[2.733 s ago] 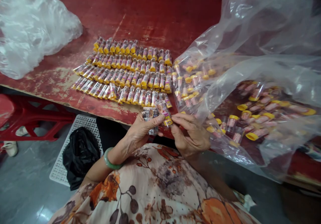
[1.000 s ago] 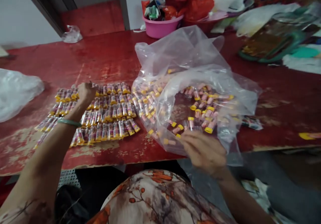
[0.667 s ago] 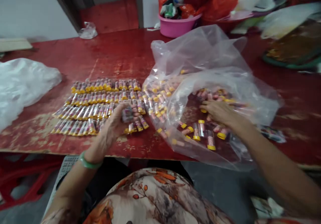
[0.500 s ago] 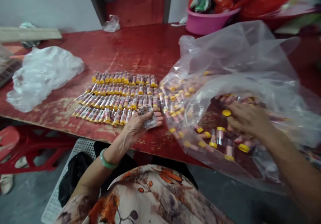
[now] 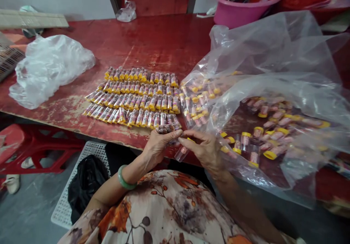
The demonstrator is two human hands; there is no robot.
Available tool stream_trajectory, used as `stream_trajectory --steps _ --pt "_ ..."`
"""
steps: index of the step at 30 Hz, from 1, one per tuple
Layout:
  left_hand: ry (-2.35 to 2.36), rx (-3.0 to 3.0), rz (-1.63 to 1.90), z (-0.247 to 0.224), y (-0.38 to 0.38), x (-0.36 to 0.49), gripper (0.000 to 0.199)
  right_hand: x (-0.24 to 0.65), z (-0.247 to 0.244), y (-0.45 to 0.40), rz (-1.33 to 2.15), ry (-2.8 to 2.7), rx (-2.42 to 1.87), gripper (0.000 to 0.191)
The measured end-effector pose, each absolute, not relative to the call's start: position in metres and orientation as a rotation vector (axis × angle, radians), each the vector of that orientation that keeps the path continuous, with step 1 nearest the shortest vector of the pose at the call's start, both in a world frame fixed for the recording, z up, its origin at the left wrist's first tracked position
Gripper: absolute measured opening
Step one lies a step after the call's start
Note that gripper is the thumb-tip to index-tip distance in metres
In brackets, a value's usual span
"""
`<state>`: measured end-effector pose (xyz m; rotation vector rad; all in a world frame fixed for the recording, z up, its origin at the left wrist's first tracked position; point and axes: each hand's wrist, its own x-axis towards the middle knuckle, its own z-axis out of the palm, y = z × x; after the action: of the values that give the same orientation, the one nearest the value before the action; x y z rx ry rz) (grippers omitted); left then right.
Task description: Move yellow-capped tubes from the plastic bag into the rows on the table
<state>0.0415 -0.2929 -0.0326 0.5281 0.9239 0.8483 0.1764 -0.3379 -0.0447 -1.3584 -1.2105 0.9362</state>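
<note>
My left hand is closed on a small stack of clear, printed plastic pieces; whether they are sleeves or labels I cannot tell. Its thumb meets the fingertips of my right hand at the table's front edge. From the right hand's pinch hangs a clear tube with a yellow cap and pink contents, tilted down to the left. Just beyond the left hand, similar capped tubes lie side by side in several rows. To the right, more loose tubes lie in the mouth of a large clear plastic bag.
A crumpled white plastic bag lies on the red table at left. A pink basin full of items stands at the back right. Below the left edge are a red stool and a white perforated surface with a black bag.
My right hand has come out of the large bag with a tube and moved left to meet my left hand. The view has shifted slightly. My left hand still holds the printed stack.
</note>
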Motion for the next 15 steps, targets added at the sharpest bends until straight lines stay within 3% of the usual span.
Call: stream_trajectory --steps 15 --pt "1.008 0.405 0.873 -0.044 -0.284 0.023 0.037 0.194 -0.049 -0.358 0.778 -1.226 -1.241 0.008"
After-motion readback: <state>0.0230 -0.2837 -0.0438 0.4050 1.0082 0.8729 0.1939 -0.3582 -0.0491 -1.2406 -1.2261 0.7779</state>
